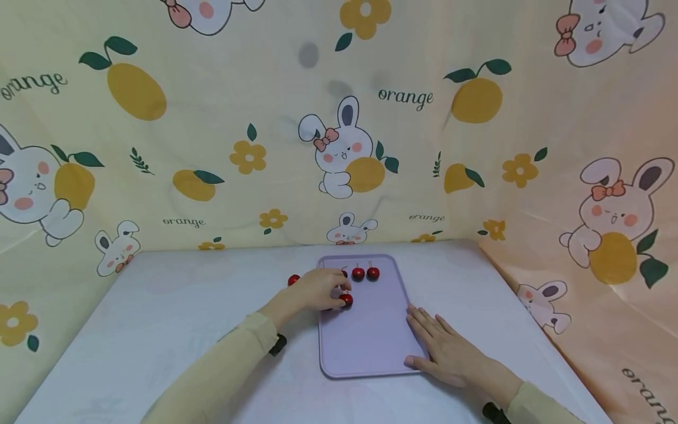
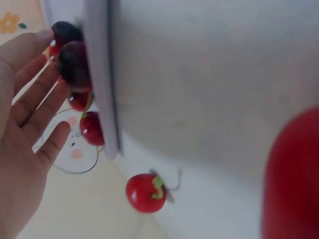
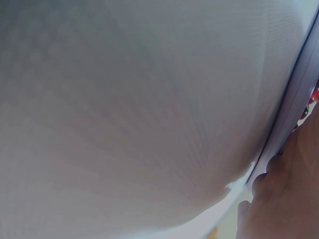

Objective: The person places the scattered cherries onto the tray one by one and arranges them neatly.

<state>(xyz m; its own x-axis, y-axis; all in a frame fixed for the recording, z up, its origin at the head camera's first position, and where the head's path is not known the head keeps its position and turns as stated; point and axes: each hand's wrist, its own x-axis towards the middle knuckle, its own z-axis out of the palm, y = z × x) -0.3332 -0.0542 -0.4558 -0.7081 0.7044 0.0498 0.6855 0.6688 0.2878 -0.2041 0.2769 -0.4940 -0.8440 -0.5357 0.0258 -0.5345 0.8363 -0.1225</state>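
Observation:
A light purple tray [image 1: 365,347] lies on the white table. My left hand [image 1: 318,288] reaches over its left edge, fingers extended and apart, thumb tip against a dark red cherry [image 1: 346,300] on the tray. In the left wrist view the thumb touches a dark cherry [image 2: 66,33], with another cherry [image 2: 75,64] close by. Two cherries [image 1: 373,272] sit at the tray's back, and one more is partly hidden behind my left fingers. My right hand [image 1: 450,350] lies with straight fingers along the tray's right edge; the right wrist view shows it against the tray rim [image 3: 291,99].
One red cherry [image 1: 293,280] lies on the table left of the tray. A blurred red shape [image 2: 294,179] looms close to the left wrist camera. Behind the table [image 1: 212,318] hangs a printed cloth [image 1: 265,194] with rabbits and oranges.

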